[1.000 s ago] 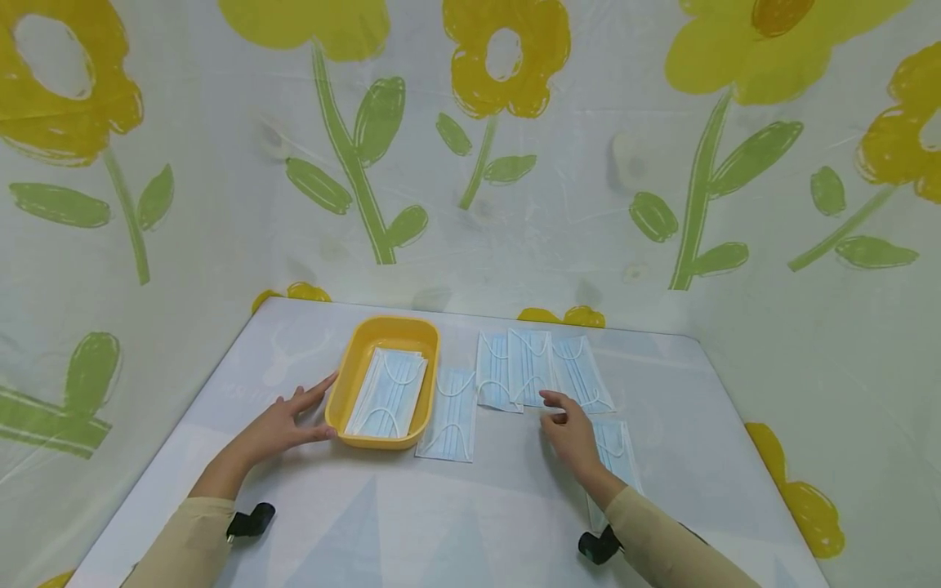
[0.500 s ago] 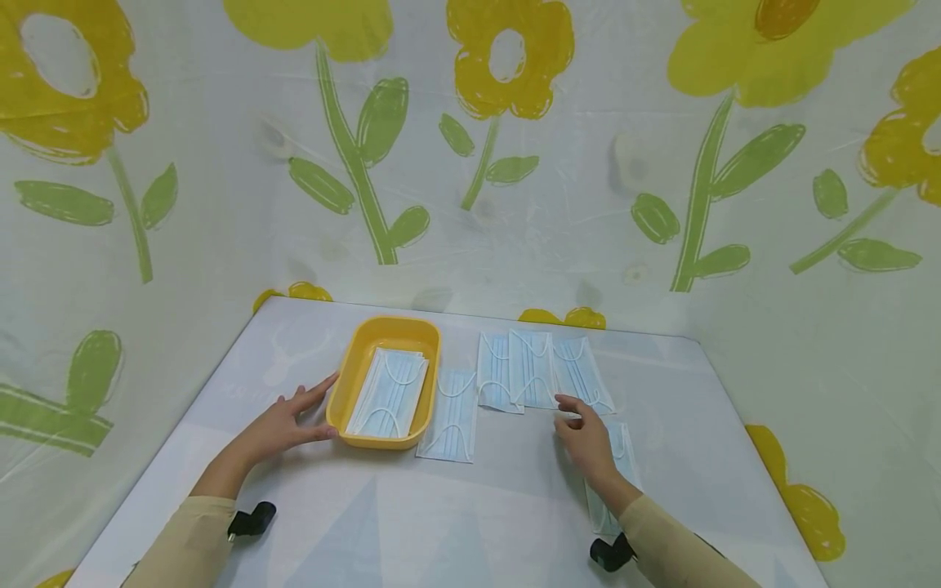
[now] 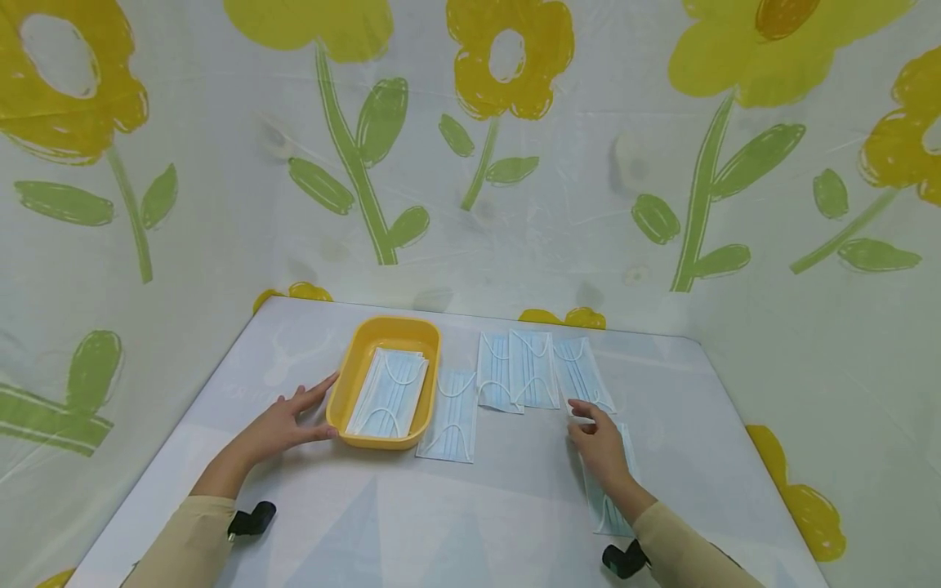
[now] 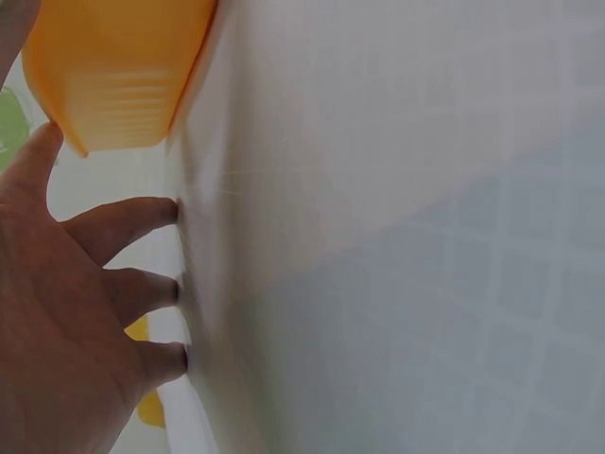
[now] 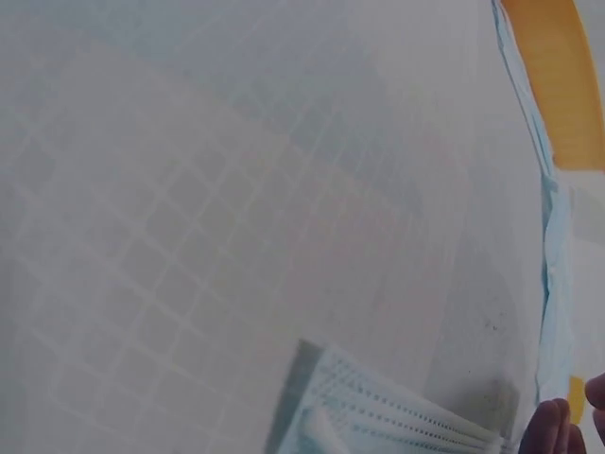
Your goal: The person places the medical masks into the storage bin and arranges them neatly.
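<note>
The right hand has shifted rightward, over a pale-blue pleated face mask with white ear loops; its fingers are loosely bent, thumb apart, with no hold visible. The left hand spreads wide, touching the yellow rounded-rectangular plastic tray, probably steadying it. A stack of pale-blue masks lies lengthwise inside, seemingly to fit; four loose masks lie flat alongside. No writing is legible.

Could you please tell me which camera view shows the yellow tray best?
The head view: the yellow tray shows nearly whole there, with masks inside. The left wrist view shows only part of its outside; the right wrist view, a piece at upper right.
</note>
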`<control>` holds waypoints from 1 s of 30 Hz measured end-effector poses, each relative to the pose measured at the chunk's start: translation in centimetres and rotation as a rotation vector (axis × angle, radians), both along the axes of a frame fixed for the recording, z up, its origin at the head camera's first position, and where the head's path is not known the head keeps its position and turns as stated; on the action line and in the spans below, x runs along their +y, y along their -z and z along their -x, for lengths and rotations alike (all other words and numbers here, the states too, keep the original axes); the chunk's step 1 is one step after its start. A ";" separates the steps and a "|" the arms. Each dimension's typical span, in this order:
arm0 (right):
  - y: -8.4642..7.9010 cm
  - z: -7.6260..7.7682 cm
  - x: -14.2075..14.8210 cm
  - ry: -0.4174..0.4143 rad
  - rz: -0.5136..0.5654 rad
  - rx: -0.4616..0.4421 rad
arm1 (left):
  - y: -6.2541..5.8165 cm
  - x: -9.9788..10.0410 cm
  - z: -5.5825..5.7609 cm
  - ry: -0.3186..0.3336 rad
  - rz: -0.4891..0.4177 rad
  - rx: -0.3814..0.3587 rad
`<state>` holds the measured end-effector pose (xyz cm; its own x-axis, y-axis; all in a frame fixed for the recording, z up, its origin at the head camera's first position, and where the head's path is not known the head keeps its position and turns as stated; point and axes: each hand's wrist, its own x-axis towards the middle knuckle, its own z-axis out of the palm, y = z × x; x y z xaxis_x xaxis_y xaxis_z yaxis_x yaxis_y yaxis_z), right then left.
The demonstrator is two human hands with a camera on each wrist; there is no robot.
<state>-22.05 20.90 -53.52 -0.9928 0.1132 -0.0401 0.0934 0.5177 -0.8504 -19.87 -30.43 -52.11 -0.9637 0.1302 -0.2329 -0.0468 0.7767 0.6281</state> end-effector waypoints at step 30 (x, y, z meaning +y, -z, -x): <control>-0.9 -1.3 2.6 0.029 -0.054 -0.043 | 0.2 -0.1 0.0 0.004 0.001 0.010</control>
